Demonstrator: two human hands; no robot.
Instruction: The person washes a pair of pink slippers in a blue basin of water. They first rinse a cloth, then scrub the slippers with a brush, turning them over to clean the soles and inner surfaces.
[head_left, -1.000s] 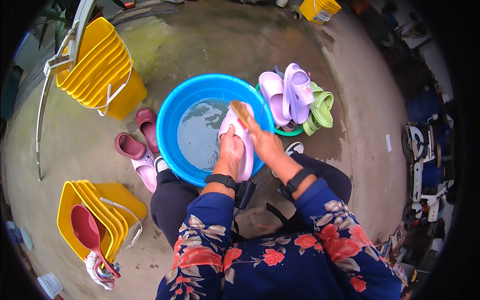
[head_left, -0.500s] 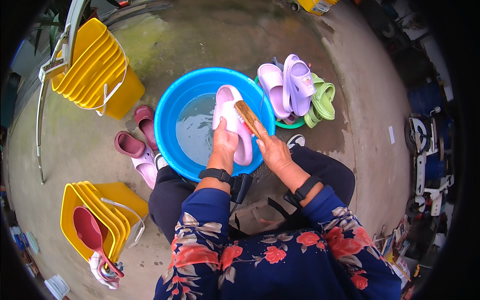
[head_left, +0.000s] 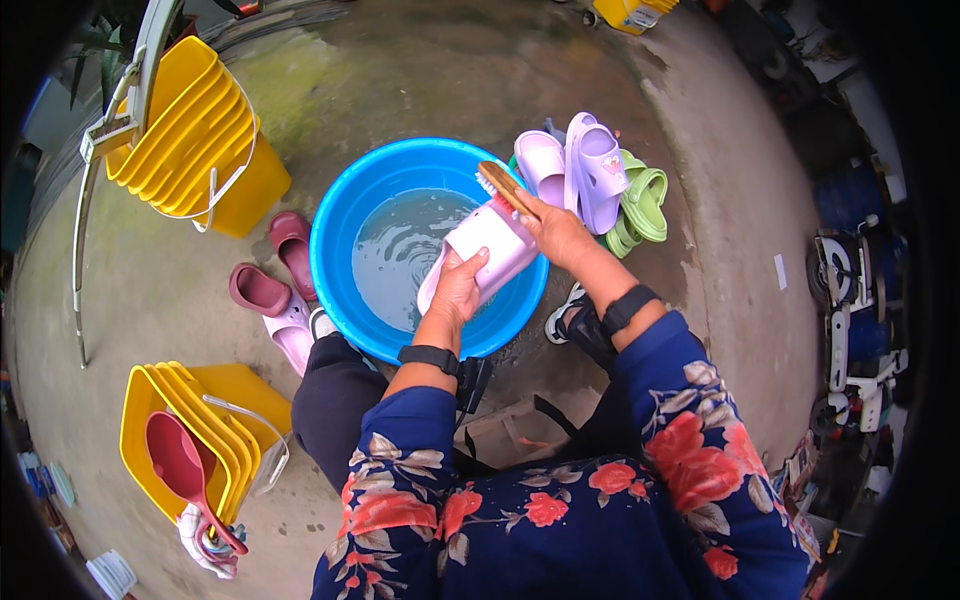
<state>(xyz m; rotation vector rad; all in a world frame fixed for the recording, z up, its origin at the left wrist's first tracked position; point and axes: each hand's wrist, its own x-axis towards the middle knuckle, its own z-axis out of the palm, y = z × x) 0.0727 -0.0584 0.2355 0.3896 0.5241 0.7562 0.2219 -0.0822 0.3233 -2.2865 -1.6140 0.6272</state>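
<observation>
My left hand [head_left: 457, 286] grips a pale pink slipper [head_left: 496, 246], tilted over a blue basin [head_left: 329, 235] of cloudy, rippled water. My right hand [head_left: 550, 230] is closed on a wooden brush [head_left: 503, 185] with white and pink bristles, held at the slipper's upper right end. Just right of the basin, several lilac slippers [head_left: 595, 175] and green clogs [head_left: 645, 203] are heaped in a mostly hidden green container. Left of the basin, maroon clogs [head_left: 261, 290] and a lilac clog [head_left: 292, 335] lie on the concrete.
Stacked yellow buckets [head_left: 198, 130] stand by a metal post at upper left; more [head_left: 230, 395], holding a red ladle [head_left: 180, 455] and cloth, at lower left. Another yellow bucket [head_left: 632, 12] is at the back. Dark and white equipment [head_left: 850, 330] lines the right side. My legs flank the basin.
The slipper has turned from nearly upright to slanting toward upper right. My right hand and the brush have moved up and right, and my left hand has shifted slightly.
</observation>
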